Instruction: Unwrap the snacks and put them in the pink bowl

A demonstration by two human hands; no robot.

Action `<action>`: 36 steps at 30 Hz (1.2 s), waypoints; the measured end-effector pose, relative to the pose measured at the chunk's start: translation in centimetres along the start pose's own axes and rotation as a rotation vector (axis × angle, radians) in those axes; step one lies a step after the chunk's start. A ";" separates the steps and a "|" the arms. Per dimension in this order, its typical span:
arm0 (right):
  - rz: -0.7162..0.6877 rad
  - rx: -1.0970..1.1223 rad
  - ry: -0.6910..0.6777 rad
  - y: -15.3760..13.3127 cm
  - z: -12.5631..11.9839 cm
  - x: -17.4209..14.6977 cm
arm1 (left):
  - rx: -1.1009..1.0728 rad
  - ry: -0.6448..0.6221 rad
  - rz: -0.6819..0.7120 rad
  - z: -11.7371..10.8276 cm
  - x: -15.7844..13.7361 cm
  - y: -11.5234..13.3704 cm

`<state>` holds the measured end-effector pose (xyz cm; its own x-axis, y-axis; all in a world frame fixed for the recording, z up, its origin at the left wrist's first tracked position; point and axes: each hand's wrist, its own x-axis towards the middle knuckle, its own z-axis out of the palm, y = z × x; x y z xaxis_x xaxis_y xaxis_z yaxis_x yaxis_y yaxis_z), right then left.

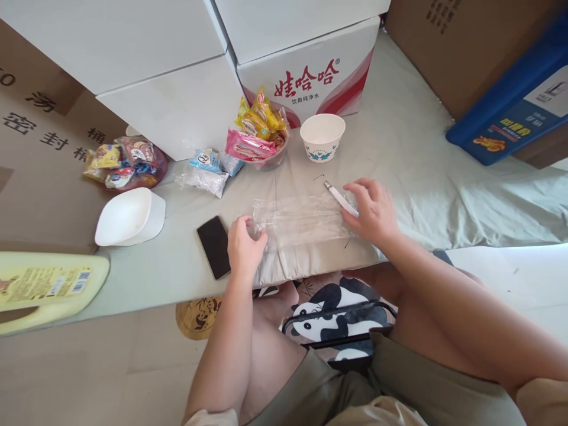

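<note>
A crinkled clear plastic bag (299, 222) lies flat along the front of the cloth-covered surface. My left hand (245, 245) is at its left end, fingers bent against the edge and thumb apart from them. At the other end is my right hand (373, 210), with thumb and forefinger spread on either side of a slim white tool (344, 200) with a metal tip. The tool seems to rest on the plastic; its exact kind is unclear. Just left of my left hand lies a dark phone (214, 245). Behind the bag stands a white paper bowl (322, 139) with a blue leaf print.
A bowl of wrapped snacks (260, 133) stands at the back, before a white carton (310, 71). To the left are small packets (206, 171), another snack bowl (131, 163), a white plastic tub (131, 218) and a yellow jug (53, 284). A blue box (501, 112) is at right.
</note>
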<state>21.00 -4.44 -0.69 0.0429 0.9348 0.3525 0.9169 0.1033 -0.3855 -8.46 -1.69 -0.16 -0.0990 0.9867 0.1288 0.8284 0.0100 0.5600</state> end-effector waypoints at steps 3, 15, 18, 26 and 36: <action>-0.212 -0.092 -0.090 -1.6 -0.2 -1.2 | 0.068 -0.063 0.050 0.1 0.1 0.2; -0.298 0.362 -0.351 -4.3 -1.9 -4.2 | -0.420 -0.227 0.183 1.4 -0.4 1.1; -0.107 0.441 -0.351 -3.9 -1.1 -2.9 | -0.590 -0.248 0.205 1.7 -0.9 2.0; -0.028 0.629 -0.604 -4.0 -1.4 -2.4 | -0.809 -0.165 0.108 1.3 -0.6 2.8; 0.228 0.939 -0.424 -4.9 -1.2 -2.2 | -1.006 -0.835 -0.345 1.6 -1.4 3.9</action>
<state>16.83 -7.37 1.45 -0.1328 0.9888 -0.0683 0.2219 -0.0375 -0.9743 -4.17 -2.77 0.54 0.4414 0.7648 -0.4692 0.0343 0.5081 0.8606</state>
